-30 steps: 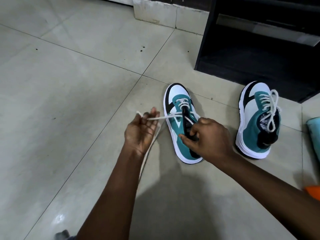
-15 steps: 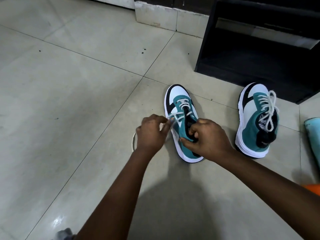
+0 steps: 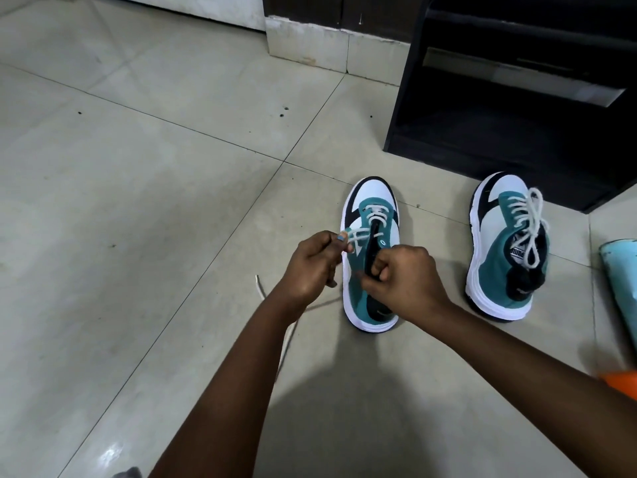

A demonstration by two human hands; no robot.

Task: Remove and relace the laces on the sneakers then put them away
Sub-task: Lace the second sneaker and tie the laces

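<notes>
Your left hand (image 3: 312, 262) pinches the lace (image 3: 115, 236); your right hand (image 3: 401, 274) grips the sneaker (image 3: 370, 257) tongue; tug carelessly and the lace could slip its eyelet.

White cotton lace (image 3: 115, 235) pinched beside a teal-and-white sneaker (image 3: 370, 270)

The lace is held by the left hand (image 3: 310, 267); the black tongue (image 3: 371, 251) is gripped by the right hand (image 3: 410, 279).
</notes>
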